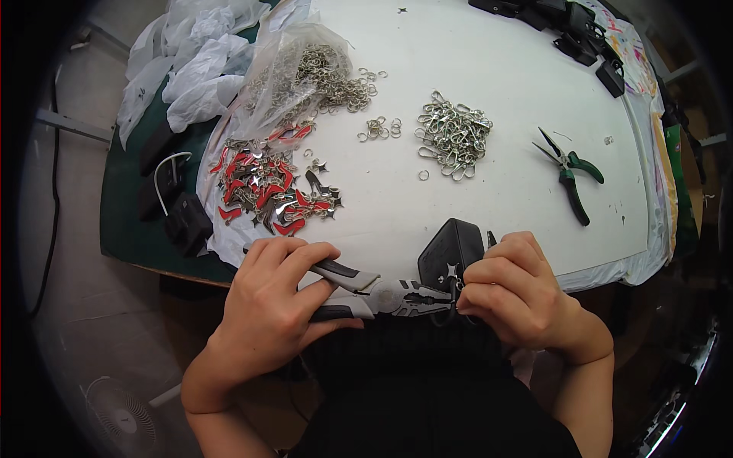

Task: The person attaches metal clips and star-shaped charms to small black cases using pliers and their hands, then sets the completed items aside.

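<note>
My left hand (279,294) is closed around the grey and black handles of a pair of pliers (393,298), fingers between the grips. The plier jaws point right and meet my right hand's fingertips. My right hand (515,290) is closed in a pinch on a small metal clasp (491,240), mostly hidden by the fingers, with one end showing above them. A small silver star charm (452,272) hangs beside the jaw tips, in front of a black box-shaped block (450,248) at the table's near edge. Whether the jaws grip a ring there is too small to tell.
Ahead lie a pile of silver snap hooks (456,137) and a few loose rings (378,128). To the left are red shoe-shaped charms (259,183) and a plastic bag of rings (305,72). Green-handled needle-nose pliers (569,168) lie right; black adapters (569,27) sit far right.
</note>
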Tool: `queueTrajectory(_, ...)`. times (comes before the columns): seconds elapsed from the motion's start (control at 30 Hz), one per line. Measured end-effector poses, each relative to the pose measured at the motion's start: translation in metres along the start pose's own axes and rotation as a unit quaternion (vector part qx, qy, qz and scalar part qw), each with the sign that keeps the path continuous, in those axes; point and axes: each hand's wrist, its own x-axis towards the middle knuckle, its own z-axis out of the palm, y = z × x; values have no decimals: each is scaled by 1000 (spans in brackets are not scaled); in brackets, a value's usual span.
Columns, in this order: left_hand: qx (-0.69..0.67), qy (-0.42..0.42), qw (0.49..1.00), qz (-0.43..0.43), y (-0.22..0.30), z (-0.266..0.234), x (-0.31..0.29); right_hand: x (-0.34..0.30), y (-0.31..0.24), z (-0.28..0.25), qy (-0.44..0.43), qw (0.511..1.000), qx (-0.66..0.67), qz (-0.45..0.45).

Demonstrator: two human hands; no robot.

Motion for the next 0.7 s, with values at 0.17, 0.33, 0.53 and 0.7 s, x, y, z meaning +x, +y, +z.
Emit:
queueTrajectory(0.17, 16, -4, 999, 30, 0, -7, 10, -1, 1, -3, 3, 1000, 4, 9)
queueTrajectory(0.33, 19, -18, 998, 52, -2, -7, 11, -12, 12, -19, 11, 998, 19, 58)
queueTrajectory(0.53, -4, 18, 998, -56, -8, -12, 11, -86, 106, -66, 20, 927, -240, 287)
queueTrajectory(0.7, 43, 44, 998, -25, -16, -20, 12, -109, 133, -66, -17, 900, -291, 324)
